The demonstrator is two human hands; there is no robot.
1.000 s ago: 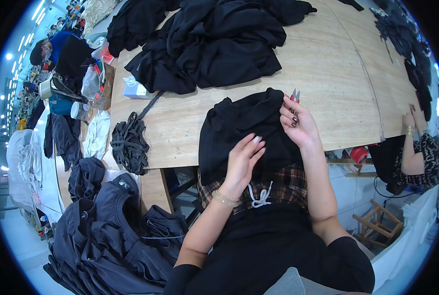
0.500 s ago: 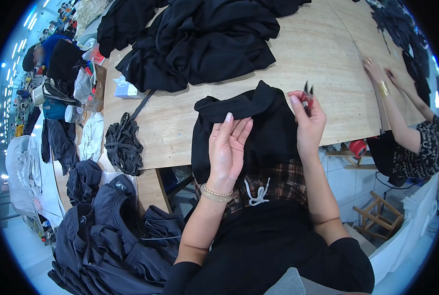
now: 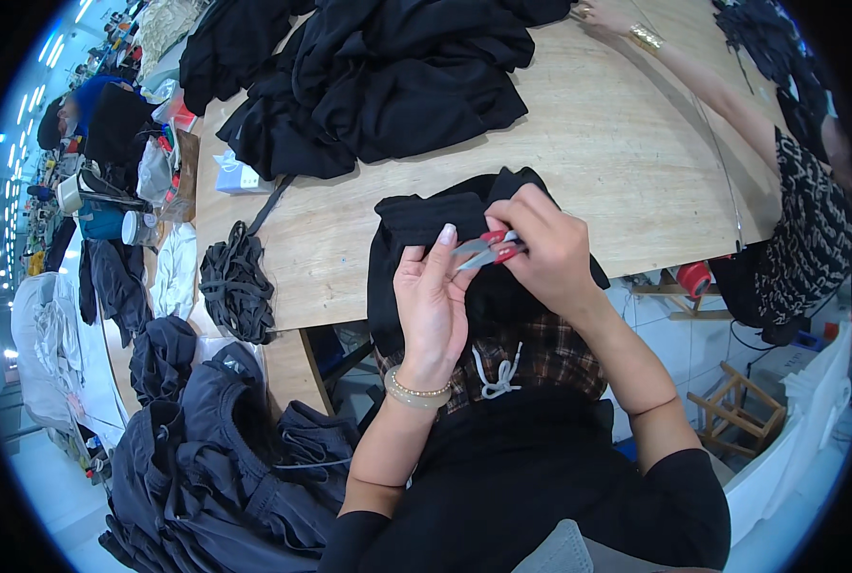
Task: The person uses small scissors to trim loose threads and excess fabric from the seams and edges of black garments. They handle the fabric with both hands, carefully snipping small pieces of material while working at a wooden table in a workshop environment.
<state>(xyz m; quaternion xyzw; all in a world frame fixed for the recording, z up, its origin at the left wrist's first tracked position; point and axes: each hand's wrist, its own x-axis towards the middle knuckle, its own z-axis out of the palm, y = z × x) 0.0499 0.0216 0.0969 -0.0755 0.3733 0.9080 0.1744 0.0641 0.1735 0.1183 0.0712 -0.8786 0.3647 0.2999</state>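
A black garment (image 3: pixel 388 272) lies at the table's near edge and hangs over my lap. My left hand (image 3: pixel 429 315) pinches its folded, stitched band (image 3: pixel 431 220), thumb on top and fingers underneath. In my right hand (image 3: pixel 555 250) is a pair of red-handled thread snips (image 3: pixel 491 251). Their metal blades point left and sit close to my left thumb and fingertips, by the band. Whether a thread lies between the blades is too small to tell.
A heap of black garments (image 3: pixel 388 86) covers the far table. Black fabric strips (image 3: pixel 238 286) and a tissue box (image 3: pixel 240 175) lie at left, with dark clothes (image 3: pixel 216 449) below. Another person's arm (image 3: pixel 693 76) reaches from the right. A wooden stool (image 3: pixel 736 411) stands lower right.
My right hand has moved left with the snips, bringing the blades to my left fingertips. My left hand has barely shifted. The other person's arm has reached farther across the table.
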